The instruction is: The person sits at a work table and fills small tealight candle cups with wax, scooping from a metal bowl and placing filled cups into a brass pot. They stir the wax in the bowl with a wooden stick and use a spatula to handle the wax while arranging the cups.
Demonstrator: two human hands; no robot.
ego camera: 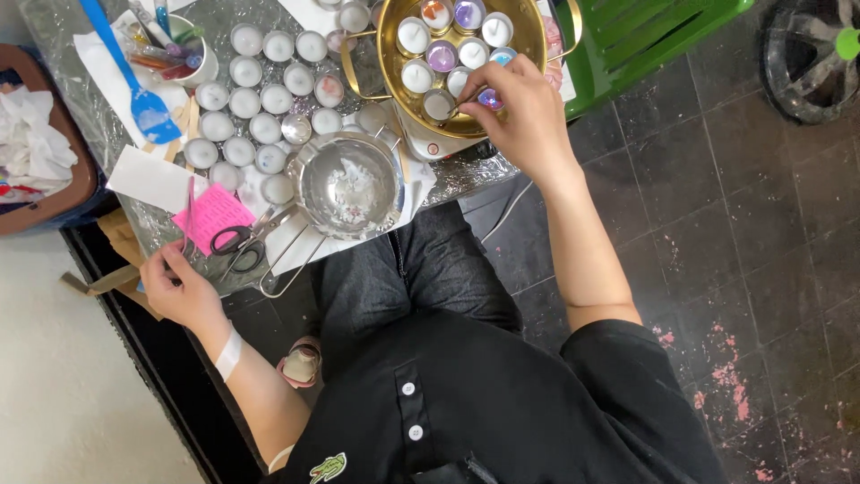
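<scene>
The right hand (524,121) reaches over the near rim of the gold pan (537,40), fingers drawn together in a pinch on a thin stick (461,101) whose tip points down among the small cups (445,56) sitting in the pan. Some of those cups hold white wax, others purple or orange. The thumb and forefinger are pressed close, with no gap showing between them, and the hand partly covers a purple cup (490,99) by the pan's edge.

The left hand (175,287) rests at the near edge of the foil-covered table (475,175), fingers loosely curled, fingertips touching the corner of a pink paper (213,215); whether it actually grips the sheet I cannot tell. Just beside the paper lie black-handled scissors (237,242). Between the two hands stands a steel pot (349,184) with white residue inside, and behind it rows of white-filled tealights (260,99). A blue spatula (134,85) lies at the far left.
</scene>
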